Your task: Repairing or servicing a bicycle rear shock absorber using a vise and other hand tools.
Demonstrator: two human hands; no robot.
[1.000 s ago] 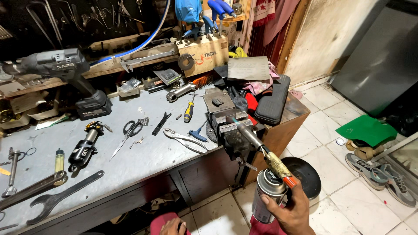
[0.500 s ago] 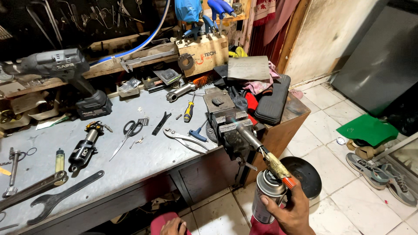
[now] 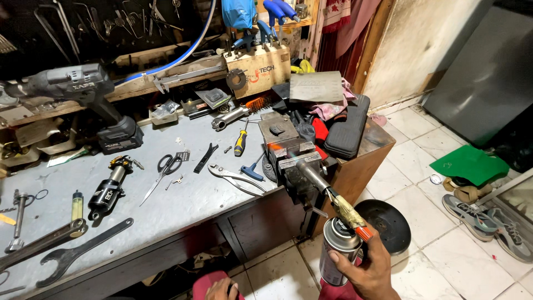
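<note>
My right hand (image 3: 371, 271) grips a grey gas canister (image 3: 336, 250) with a torch head (image 3: 344, 209). Its metal nozzle (image 3: 311, 172) points at the jaws of a bench vise (image 3: 291, 161) at the bench's front right corner. An orange glow shows at the vise jaws. My left hand (image 3: 221, 290) is low at the bottom edge, resting near my red-clad knee, and appears to hold nothing; only part of it shows.
On the grey workbench (image 3: 183, 200) lie pliers (image 3: 236, 179), scissors (image 3: 162, 170), a yellow-handled screwdriver (image 3: 240, 142), a shock absorber (image 3: 108, 186), large wrenches (image 3: 72, 253) and a cordless drill (image 3: 83, 94). A black pan (image 3: 386, 219) sits on the tiled floor, shoes (image 3: 488, 219) at right.
</note>
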